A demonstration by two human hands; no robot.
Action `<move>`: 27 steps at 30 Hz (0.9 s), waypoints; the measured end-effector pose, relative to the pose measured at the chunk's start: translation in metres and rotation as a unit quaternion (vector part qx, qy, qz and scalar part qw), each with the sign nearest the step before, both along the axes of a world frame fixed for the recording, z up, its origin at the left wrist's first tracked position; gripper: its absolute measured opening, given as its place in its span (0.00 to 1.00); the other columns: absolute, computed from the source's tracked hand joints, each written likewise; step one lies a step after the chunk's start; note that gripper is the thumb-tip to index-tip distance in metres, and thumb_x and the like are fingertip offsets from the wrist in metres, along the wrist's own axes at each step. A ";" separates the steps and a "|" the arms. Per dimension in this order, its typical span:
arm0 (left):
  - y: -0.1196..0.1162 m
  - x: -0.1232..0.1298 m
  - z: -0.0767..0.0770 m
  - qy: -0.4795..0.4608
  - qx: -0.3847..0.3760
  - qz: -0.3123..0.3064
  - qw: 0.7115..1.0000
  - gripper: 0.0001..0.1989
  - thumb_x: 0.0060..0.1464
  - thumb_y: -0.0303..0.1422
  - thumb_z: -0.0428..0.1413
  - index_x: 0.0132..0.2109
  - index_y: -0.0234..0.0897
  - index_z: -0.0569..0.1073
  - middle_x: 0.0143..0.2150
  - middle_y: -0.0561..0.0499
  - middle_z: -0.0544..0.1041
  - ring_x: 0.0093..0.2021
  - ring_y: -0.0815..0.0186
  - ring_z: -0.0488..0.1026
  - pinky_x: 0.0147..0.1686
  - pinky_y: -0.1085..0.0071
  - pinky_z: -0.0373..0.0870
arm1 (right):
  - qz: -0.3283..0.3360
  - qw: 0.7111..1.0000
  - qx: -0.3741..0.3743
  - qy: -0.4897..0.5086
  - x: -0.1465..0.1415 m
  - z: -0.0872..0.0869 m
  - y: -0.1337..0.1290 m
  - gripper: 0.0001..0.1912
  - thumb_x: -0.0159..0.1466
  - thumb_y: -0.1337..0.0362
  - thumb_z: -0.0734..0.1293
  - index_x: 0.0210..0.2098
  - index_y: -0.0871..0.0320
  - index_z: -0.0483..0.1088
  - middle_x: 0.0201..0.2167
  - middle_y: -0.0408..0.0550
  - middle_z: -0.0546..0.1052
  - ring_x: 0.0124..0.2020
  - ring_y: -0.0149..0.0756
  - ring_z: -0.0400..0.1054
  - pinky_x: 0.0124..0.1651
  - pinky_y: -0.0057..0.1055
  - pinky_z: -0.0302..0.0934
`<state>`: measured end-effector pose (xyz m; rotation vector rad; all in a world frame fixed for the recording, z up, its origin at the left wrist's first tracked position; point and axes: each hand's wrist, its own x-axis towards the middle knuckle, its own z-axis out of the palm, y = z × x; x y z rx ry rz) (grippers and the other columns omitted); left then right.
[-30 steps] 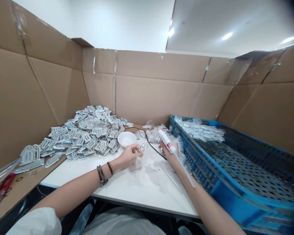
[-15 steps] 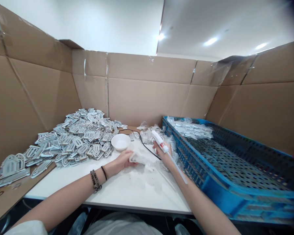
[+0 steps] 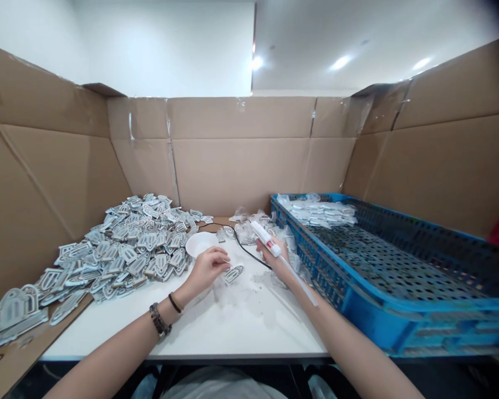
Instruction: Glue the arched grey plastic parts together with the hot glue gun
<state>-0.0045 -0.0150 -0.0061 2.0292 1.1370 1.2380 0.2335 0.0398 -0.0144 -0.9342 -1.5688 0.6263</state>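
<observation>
My right hand (image 3: pixel 274 254) is wrapped round a white glue gun (image 3: pixel 266 238), its nozzle pointing up and away to the left. A long pale glue stick (image 3: pixel 301 282) runs out of its rear, over my forearm. My left hand (image 3: pixel 211 267) is beside the white bowl (image 3: pixel 200 244), fingers bent and pressed together; what they pinch, if anything, is too small to make out. Just right of those fingertips a flat grey-white slotted piece (image 3: pixel 234 274) shows against the white table (image 3: pixel 241 332). Blurred clear film (image 3: pixel 222 293) seems to lie under the left hand.
A big heap of similar slotted pieces (image 3: pixel 137 238) covers the left side. On the right stands a blue crate (image 3: pixel 357 293) with stacked white packets (image 3: pixel 320 213). Clear bagged pieces (image 3: pixel 258 224) lie near it. A black cord (image 3: pixel 249 254) crosses the table. Cardboard walls (image 3: pixel 237 166) surround it.
My left hand has risen slightly and turned palm down, and the slotted piece now shows by its fingertips. My right hand keeps the glue gun. The view has shifted slightly.
</observation>
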 end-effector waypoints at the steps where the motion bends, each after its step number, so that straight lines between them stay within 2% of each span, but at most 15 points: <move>1: -0.001 0.000 0.003 0.036 0.025 -0.004 0.999 0.06 0.55 0.33 0.59 0.35 0.35 0.77 0.42 0.44 0.76 0.39 0.63 0.74 0.41 0.68 0.70 | -0.001 1.000 0.004 -0.003 0.000 0.001 -0.001 0.23 0.62 0.40 0.65 0.32 0.56 0.69 0.24 0.47 0.74 0.20 0.34 0.63 0.21 0.29 0.54; 3: -0.004 0.002 0.008 0.092 0.064 -0.013 0.994 0.09 0.58 0.32 0.56 0.30 0.36 0.76 0.37 0.46 0.75 0.37 0.63 0.73 0.41 0.68 0.69 | -0.004 1.000 0.018 -0.009 0.000 0.004 -0.002 0.23 0.62 0.41 0.65 0.30 0.56 0.68 0.23 0.44 0.72 0.20 0.32 0.62 0.22 0.28 0.54; 8: -0.009 0.006 0.023 0.141 0.117 0.011 0.983 0.11 0.64 0.34 0.48 0.36 0.38 0.71 0.38 0.46 0.76 0.40 0.62 0.73 0.43 0.67 0.68 | -0.003 0.999 0.044 0.005 0.001 0.007 -0.001 0.21 0.63 0.44 0.64 0.28 0.56 0.66 0.21 0.42 0.68 0.20 0.32 0.61 0.23 0.27 0.53; 11: -0.006 0.008 0.038 0.158 0.138 0.049 0.977 0.11 0.66 0.37 0.45 0.39 0.39 0.70 0.39 0.46 0.77 0.42 0.60 0.74 0.44 0.66 0.67 | -0.002 0.999 0.045 0.005 0.002 0.006 0.003 0.21 0.64 0.44 0.64 0.29 0.56 0.67 0.24 0.44 0.71 0.22 0.32 0.62 0.23 0.27 0.53; 16: -0.001 0.013 0.075 0.165 0.154 0.127 0.966 0.12 0.65 0.41 0.45 0.39 0.39 0.67 0.31 0.53 0.74 0.27 0.65 0.69 0.31 0.70 0.64 | -0.012 0.999 0.041 -0.002 0.003 0.000 0.010 0.21 0.64 0.45 0.65 0.29 0.56 0.66 0.24 0.43 0.71 0.24 0.32 0.62 0.25 0.25 0.53; 19: -0.019 0.022 0.087 0.123 0.203 0.186 0.953 0.11 0.65 0.40 0.45 0.41 0.40 0.66 0.35 0.50 0.76 0.32 0.63 0.73 0.36 0.69 0.67 | -0.007 1.000 0.025 0.000 0.002 0.000 0.012 0.19 0.65 0.46 0.65 0.31 0.56 0.66 0.25 0.42 0.72 0.24 0.31 0.63 0.26 0.24 0.54; 21: -0.045 0.033 0.076 0.113 0.219 0.163 0.955 0.10 0.66 0.39 0.45 0.42 0.40 0.66 0.40 0.47 0.78 0.39 0.60 0.76 0.40 0.67 0.69 | -0.008 1.000 0.016 0.007 0.002 0.000 0.013 0.18 0.65 0.47 0.64 0.32 0.56 0.66 0.26 0.42 0.73 0.24 0.31 0.64 0.26 0.24 0.55; 22: -0.061 0.041 0.063 0.126 0.206 0.110 0.964 0.09 0.66 0.38 0.45 0.41 0.41 0.67 0.42 0.46 0.79 0.42 0.59 0.76 0.42 0.66 0.70 | -0.009 1.000 0.015 0.011 0.002 0.000 0.013 0.18 0.65 0.47 0.64 0.32 0.56 0.67 0.26 0.42 0.73 0.24 0.31 0.64 0.26 0.24 0.55; 24: -0.093 0.061 0.025 0.167 0.150 -0.061 0.973 0.11 0.67 0.35 0.43 0.42 0.45 0.69 0.40 0.48 0.80 0.40 0.60 0.77 0.40 0.67 0.71 | -0.011 1.000 0.014 0.014 0.002 0.000 0.014 0.18 0.64 0.46 0.65 0.31 0.55 0.67 0.26 0.42 0.74 0.24 0.32 0.65 0.26 0.25 0.56; 26: -0.122 0.088 -0.019 0.211 0.087 -0.237 0.944 0.09 0.66 0.34 0.45 0.43 0.47 0.70 0.38 0.49 0.79 0.35 0.61 0.76 0.36 0.68 0.71 | -0.011 1.000 0.010 0.012 0.003 0.000 0.016 0.19 0.63 0.44 0.65 0.31 0.54 0.67 0.26 0.42 0.74 0.25 0.33 0.66 0.26 0.26 0.58; 27: -0.132 0.102 -0.039 0.232 0.053 -0.293 0.926 0.08 0.65 0.34 0.47 0.43 0.48 0.71 0.36 0.49 0.79 0.33 0.61 0.75 0.33 0.68 0.70 | -0.010 1.000 0.009 0.010 0.003 -0.001 0.017 0.19 0.63 0.44 0.65 0.31 0.54 0.67 0.26 0.43 0.75 0.25 0.34 0.67 0.26 0.26 0.58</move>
